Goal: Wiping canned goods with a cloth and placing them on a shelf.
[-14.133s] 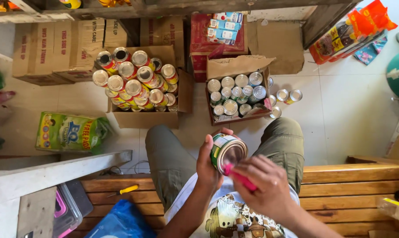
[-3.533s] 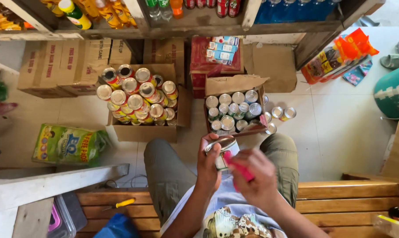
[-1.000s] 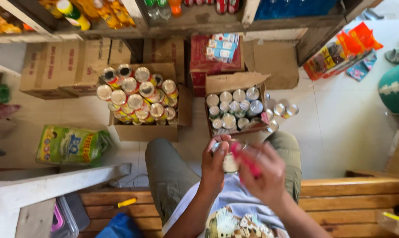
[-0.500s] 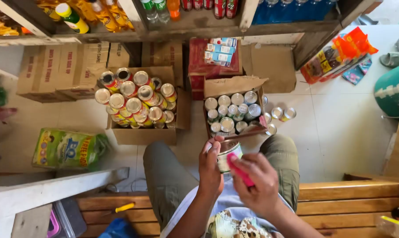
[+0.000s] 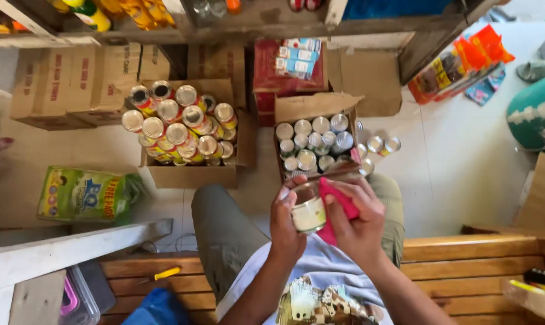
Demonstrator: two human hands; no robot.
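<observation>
In the head view, just below the middle of the frame, the left hand is wrapped around a small round metal tin with a pale label, fingers curled about its side wall and thumb on the near side, so the tin sits upright over the person's lap. The right hand is closed on a bright pink cloth, pinching it between thumb and fingers and pressing it against the tin's right side and rim. The tin looks rigid and fairly heavy for its size if it is full; its smooth wall is likely slippery, so a full wrap around the middle of the body, as the left hand has it, seems the safest hold, clear of the thin rim. The cloth is soft and limp and needs only a bunched pinch. Above the hands, at frame centre, stands an open brown cardboard box of silver-topped tins, with a few loose tins on the pale floor to its right. Left of it, a larger cardboard box of bigger cans with colourful labels sits well apart from the hands.
</observation>
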